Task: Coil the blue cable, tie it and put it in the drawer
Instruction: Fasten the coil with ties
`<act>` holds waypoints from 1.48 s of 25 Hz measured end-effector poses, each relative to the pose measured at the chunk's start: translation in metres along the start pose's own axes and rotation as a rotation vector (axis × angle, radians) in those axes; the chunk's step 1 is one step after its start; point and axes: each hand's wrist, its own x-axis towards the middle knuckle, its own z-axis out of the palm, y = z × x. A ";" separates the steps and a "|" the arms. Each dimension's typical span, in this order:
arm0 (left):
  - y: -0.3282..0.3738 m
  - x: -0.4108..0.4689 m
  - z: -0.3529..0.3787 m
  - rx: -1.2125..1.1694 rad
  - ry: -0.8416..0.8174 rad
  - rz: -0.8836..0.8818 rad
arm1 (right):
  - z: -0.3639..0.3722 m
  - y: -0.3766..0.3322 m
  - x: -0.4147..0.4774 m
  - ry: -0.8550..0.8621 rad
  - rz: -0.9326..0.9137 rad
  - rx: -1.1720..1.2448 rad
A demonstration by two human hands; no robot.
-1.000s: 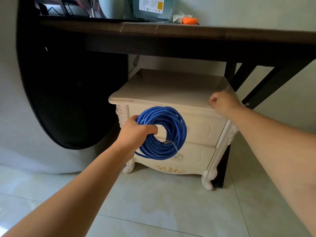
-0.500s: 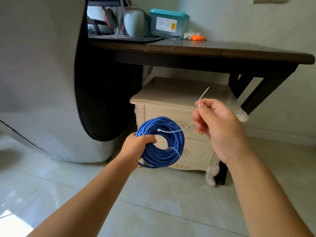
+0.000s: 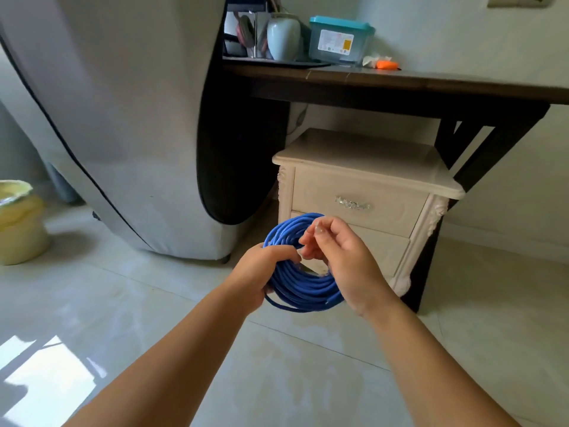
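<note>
Left hand (image 3: 260, 272) grips blue cable (image 3: 303, 291) coil (right hand (image 3: 346, 260) at its centre)

Blue cable (image 3: 304, 288): wound into a round coil of many loops, one slack loop sagging below. It is held off the floor, tilted, in front of the nightstand (image 3: 363, 158). Left hand (image 3: 261, 269) grips its left side. Upper drawer (image 3: 323, 195): cream, closed.

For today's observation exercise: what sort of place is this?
Probably a room in a home: a cream nightstand under a dark table, a vase and storage box on it, a tiled floor.
</note>
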 end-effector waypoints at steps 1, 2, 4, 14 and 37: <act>-0.001 -0.003 -0.003 -0.009 -0.015 0.005 | 0.002 0.000 -0.001 -0.041 -0.003 0.038; 0.000 -0.005 -0.007 -0.017 -0.032 0.020 | 0.004 0.000 -0.001 -0.094 0.002 0.077; 0.001 -0.004 -0.014 0.011 -0.076 0.088 | 0.004 0.002 0.000 -0.190 0.030 0.099; 0.000 -0.003 -0.011 0.172 0.144 0.484 | 0.018 0.003 -0.001 0.053 0.131 0.009; -0.001 -0.020 0.013 0.056 0.265 0.554 | 0.013 -0.002 0.001 0.203 0.383 0.375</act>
